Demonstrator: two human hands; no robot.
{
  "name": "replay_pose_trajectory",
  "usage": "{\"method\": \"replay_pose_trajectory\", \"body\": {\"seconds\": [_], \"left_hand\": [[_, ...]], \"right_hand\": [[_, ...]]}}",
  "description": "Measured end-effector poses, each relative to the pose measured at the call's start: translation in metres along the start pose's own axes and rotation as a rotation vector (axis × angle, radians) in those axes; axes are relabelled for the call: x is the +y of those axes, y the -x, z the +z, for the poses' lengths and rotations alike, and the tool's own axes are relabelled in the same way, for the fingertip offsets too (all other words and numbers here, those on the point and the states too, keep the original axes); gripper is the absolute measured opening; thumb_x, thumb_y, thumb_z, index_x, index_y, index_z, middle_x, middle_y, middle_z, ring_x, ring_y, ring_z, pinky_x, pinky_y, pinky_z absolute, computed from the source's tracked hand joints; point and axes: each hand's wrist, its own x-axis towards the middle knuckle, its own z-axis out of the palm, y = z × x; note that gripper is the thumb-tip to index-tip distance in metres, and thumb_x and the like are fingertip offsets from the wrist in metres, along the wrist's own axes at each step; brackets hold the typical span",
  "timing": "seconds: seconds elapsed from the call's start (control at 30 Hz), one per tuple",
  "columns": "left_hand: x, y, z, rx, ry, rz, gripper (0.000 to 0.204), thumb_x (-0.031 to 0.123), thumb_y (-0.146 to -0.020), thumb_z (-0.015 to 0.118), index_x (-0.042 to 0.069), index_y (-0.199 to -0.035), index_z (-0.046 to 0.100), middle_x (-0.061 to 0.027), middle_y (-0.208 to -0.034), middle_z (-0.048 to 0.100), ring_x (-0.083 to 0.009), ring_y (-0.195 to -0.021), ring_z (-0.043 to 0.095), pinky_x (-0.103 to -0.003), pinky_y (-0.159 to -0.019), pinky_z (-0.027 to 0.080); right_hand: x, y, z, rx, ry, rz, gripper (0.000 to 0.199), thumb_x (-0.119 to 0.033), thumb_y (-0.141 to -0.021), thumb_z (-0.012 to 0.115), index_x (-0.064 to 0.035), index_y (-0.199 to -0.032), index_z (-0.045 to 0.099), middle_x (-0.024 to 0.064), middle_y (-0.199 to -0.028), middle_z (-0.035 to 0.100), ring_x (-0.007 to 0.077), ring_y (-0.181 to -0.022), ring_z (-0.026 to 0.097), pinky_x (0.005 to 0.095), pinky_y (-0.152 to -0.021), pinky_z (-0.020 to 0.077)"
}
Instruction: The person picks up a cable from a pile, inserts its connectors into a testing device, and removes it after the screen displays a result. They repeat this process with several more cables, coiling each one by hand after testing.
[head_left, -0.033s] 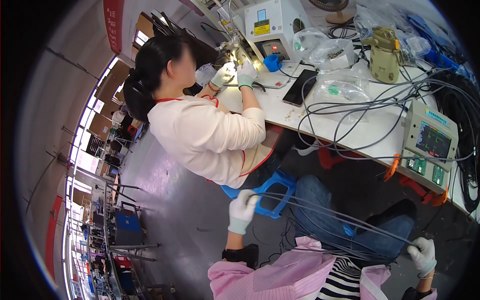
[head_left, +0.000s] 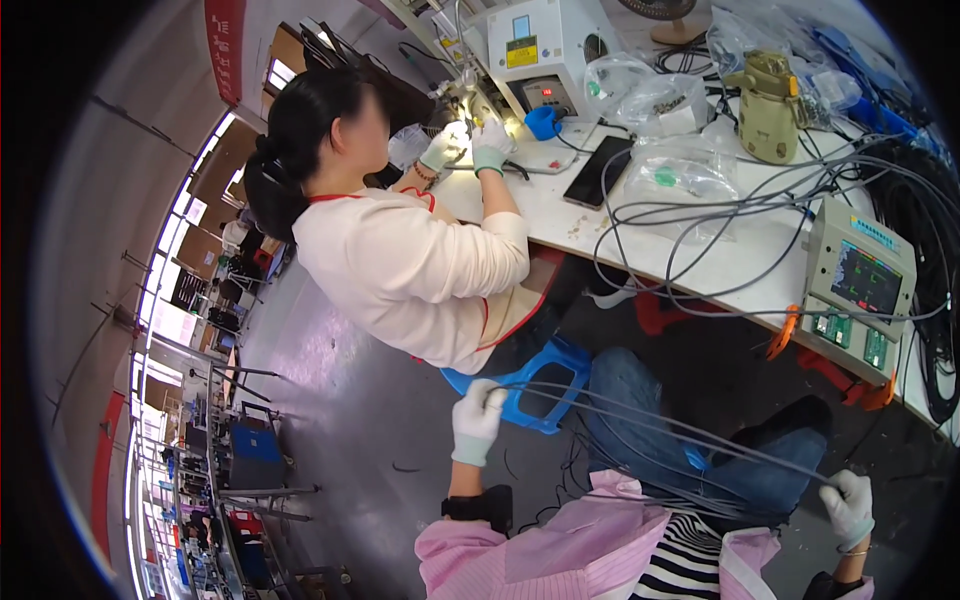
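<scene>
Both of my hands wear white gloves and hold the dark grey cable (head_left: 762, 460), stretched in long strands across the front of me. My left hand (head_left: 478, 425) closes round its left end, close to the blue stool. At the right end, my right hand (head_left: 850, 508) grips the strands with its fingers wrapped round them. Between the hands the strands run nearly straight, above my jeans. More cable lengths (head_left: 665, 490) lie across my lap, below the stretched strands.
A co-worker (head_left: 400, 260) sits on a blue stool (head_left: 550, 400) ahead-left, gloved hands at a lit machine (head_left: 545, 60). The white table (head_left: 560, 225) holds a phone (head_left: 598, 172), a bottle (head_left: 768, 110), plastic bags, looped grey cables and a tester with a screen (head_left: 862, 285). Orange clamps are at its edge.
My left hand has shifted very slightly left with the cable still in it. My right hand stays almost where it was.
</scene>
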Motion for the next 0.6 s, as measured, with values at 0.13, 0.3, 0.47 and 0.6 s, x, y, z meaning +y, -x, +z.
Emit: {"method": "replay_pose_trajectory", "body": {"seconds": [0.13,0.3,0.47,0.6], "left_hand": [[-0.066,0.021,0.011,-0.016,-0.037,-0.194,0.025,0.029,-0.083,0.059,0.005,-0.090,0.058,-0.0151,-0.077,0.063,-0.0309,-0.073,0.064,-0.036,-0.063,0.048],[-0.119,0.029,0.027,-0.096,-0.224,-0.441,0.034,0.038,-0.083,0.056,0.007,-0.095,0.059,-0.0156,-0.081,0.065,-0.0321,-0.078,0.064,-0.038,-0.070,0.047],[-0.092,0.009,0.032,-0.549,-0.568,-0.518,0.048,0.047,-0.084,0.047,0.013,-0.118,0.050,-0.0183,-0.102,0.062,-0.0331,-0.094,0.061,-0.040,-0.080,0.046],[0.013,-0.007,0.059,-0.812,-0.504,-0.160,0.060,0.052,-0.083,0.043,0.013,-0.129,0.041,-0.0178,-0.114,0.058,-0.0351,-0.102,0.057,-0.042,-0.086,0.045]], "right_hand": [[0.019,0.006,0.003,-0.029,0.376,-0.052,0.023,-0.019,-0.074,0.064,-0.0005,-0.066,0.054,0.0182,-0.055,0.051,0.0362,-0.051,0.053,0.0393,-0.048,0.0401],[0.028,0.010,0.005,-0.077,0.386,0.013,0.019,-0.017,-0.074,0.063,-0.0015,-0.067,0.054,0.0194,-0.058,0.053,0.0384,-0.055,0.054,0.0421,-0.049,0.0408],[0.015,0.006,0.001,-0.054,0.419,-0.014,0.018,-0.015,-0.072,0.065,-0.0014,-0.066,0.054,0.0186,-0.055,0.052,0.0376,-0.052,0.053,0.0413,-0.047,0.0403],[-0.024,-0.006,0.010,-0.025,0.392,-0.090,0.020,-0.014,-0.070,0.066,-0.0018,-0.063,0.052,0.0170,-0.051,0.050,0.0354,-0.049,0.053,0.0397,-0.045,0.0393]]}}
